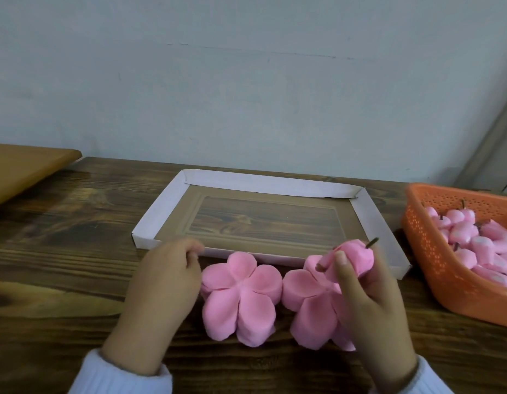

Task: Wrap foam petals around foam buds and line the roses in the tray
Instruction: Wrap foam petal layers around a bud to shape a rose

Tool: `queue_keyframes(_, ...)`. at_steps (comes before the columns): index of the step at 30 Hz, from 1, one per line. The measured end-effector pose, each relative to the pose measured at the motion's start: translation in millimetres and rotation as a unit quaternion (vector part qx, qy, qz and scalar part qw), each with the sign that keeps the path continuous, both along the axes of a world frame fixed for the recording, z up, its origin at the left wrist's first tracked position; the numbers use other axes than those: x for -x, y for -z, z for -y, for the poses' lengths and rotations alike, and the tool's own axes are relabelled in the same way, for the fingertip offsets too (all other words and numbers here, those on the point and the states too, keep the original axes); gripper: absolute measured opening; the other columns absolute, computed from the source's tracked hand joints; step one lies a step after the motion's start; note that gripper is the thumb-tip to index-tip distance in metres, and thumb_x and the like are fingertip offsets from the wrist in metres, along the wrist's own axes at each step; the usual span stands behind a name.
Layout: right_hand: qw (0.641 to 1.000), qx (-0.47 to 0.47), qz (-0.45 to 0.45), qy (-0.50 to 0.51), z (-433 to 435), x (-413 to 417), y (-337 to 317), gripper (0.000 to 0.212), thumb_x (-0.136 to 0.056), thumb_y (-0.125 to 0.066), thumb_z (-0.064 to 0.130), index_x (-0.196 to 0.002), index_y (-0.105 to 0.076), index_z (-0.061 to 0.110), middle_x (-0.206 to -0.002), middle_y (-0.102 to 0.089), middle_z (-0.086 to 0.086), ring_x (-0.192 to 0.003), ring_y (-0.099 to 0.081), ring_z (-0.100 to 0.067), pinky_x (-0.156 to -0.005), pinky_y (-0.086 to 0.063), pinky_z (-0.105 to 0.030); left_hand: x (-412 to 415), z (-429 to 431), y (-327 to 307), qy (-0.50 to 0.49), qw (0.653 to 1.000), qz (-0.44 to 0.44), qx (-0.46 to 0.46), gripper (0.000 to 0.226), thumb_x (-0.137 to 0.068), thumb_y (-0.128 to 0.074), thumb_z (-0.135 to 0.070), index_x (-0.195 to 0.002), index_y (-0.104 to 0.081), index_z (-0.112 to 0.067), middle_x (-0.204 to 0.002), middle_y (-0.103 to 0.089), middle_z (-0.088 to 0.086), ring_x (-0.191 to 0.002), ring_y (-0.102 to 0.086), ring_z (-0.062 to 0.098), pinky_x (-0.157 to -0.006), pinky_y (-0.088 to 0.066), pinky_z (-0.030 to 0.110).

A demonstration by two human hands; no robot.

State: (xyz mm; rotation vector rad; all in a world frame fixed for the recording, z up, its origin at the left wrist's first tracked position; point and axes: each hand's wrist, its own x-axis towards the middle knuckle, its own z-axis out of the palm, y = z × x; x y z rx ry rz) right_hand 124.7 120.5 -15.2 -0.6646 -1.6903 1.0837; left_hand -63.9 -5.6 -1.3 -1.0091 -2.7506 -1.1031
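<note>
Two stacks of pink five-lobed foam petals lie side by side on the wooden table, one on the left (240, 297) and one on the right (309, 302). My right hand (371, 302) hovers over the right stack and pinches a pink foam bud (357, 255) with a short brown stem. My left hand (167, 280) sits just left of the left stack, fingers loosely curled, with nothing seen in them. Behind the petals lies the flat cardboard tray (258, 180), with white walls and a brown floor.
An orange perforated basket (425, 245) at the right holds several more pink buds (474, 237). A tan board (27, 166) lies at the far left. A pale wall rises right behind the table, with a metal bar (491, 137) leaning at the right.
</note>
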Motion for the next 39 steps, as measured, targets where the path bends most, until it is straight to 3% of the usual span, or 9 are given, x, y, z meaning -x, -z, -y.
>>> queue_keyframes(5,1.0,-0.007,-0.003,-0.01,1,0,1,0.021,-0.087,-0.051,0.028,-0.08,-0.064,0.012,-0.08,-0.068,0.003,-0.073,-0.064,-0.009,-0.066,-0.046,-0.014,-8,-2,7,0.043,0.998,0.023,0.043,0.015,-0.085,-0.064,-0.019,-0.097,-0.069,-0.027,-0.095,-0.067,-0.007,-0.091,-0.062,0.015,-0.083,-0.051,0.036)
queue_keyframes(10,1.0,-0.003,-0.007,-0.017,-1,-1,2,0.024,-0.087,-0.051,0.027,-0.08,-0.063,0.008,-0.079,-0.067,0.002,-0.072,-0.062,-0.009,-0.066,-0.047,-0.015,-12,-4,5,0.042,0.998,-0.029,0.044,0.02,-0.081,-0.065,-0.015,-0.079,-0.058,-0.033,-0.084,-0.063,-0.011,-0.082,-0.058,0.011,-0.074,-0.049,0.033)
queue_keyframes(14,0.999,-0.012,-0.002,-0.03,-2,0,2,0.024,-0.088,-0.05,0.026,-0.08,-0.062,0.007,-0.077,-0.066,0.003,-0.072,-0.062,-0.009,-0.065,-0.045,-0.013,-14,-4,6,0.04,0.995,-0.074,0.044,0.02,-0.08,-0.067,-0.018,-0.075,-0.054,-0.033,-0.079,-0.06,-0.012,-0.078,-0.055,0.008,-0.067,-0.036,0.027)
queue_keyframes(25,1.0,0.0,0.002,-0.029,-3,0,4,0.025,-0.087,-0.052,0.029,-0.082,-0.063,0.008,-0.078,-0.067,0.005,-0.07,-0.062,-0.005,-0.062,-0.045,-0.011,-15,0,8,0.028,0.992,-0.115,0.045,0.013,-0.075,-0.076,-0.021,-0.075,-0.065,-0.029,-0.07,-0.067,-0.008,-0.073,-0.064,0.017,-0.073,-0.046,0.036)
queue_keyframes(35,0.999,0.009,0.002,-0.03,-3,0,5,0.024,-0.086,-0.053,0.031,-0.082,-0.062,0.008,-0.079,-0.068,0.002,-0.071,-0.063,-0.007,-0.063,-0.046,-0.012,-21,-3,9,-0.01,0.987,-0.147,0.066,0.015,-0.076,-0.076,-0.024,-0.071,-0.062,-0.025,-0.063,-0.065,-0.004,-0.066,-0.059,0.019,-0.068,-0.029,0.03)
queue_keyframes(39,1.0,0.014,0.004,-0.021,-2,-1,5,0.027,-0.085,-0.055,0.035,-0.083,-0.063,0.01,-0.077,-0.067,0.003,-0.067,-0.062,-0.005,-0.059,-0.045,-0.011,-21,-3,8,0.022,0.987,-0.141,0.069,0.013,-0.082,-0.07,-0.024,-0.074,-0.061,-0.025,-0.074,-0.066,-0.006,-0.072,-0.055,0.013,-0.069,-0.029,0.027)
